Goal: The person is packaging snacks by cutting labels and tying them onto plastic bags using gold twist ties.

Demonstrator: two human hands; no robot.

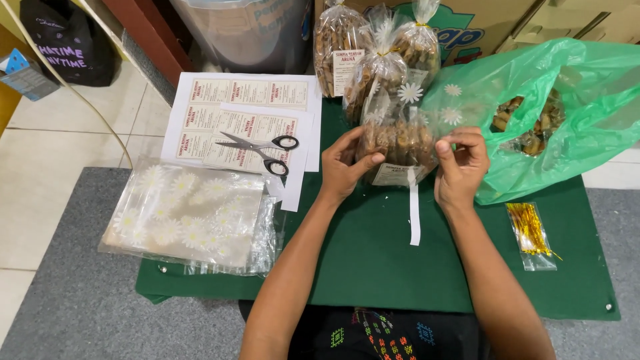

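Green felt tabletop (pixel 373 267) nearest me | my left hand (pixel 343 167), fingers pinched on clear daisy-print cellophane bag of brown ridged biscuits (pixel 399 143), upright at table centre | my right hand (pixel 460 167), fingers clamped on its other side

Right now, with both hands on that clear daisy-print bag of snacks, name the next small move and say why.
Probably press the white label flat against the clear daisy-print bag. The left hand and right hand steady the bag from both sides, and a white paper strip hangs loose below the label.
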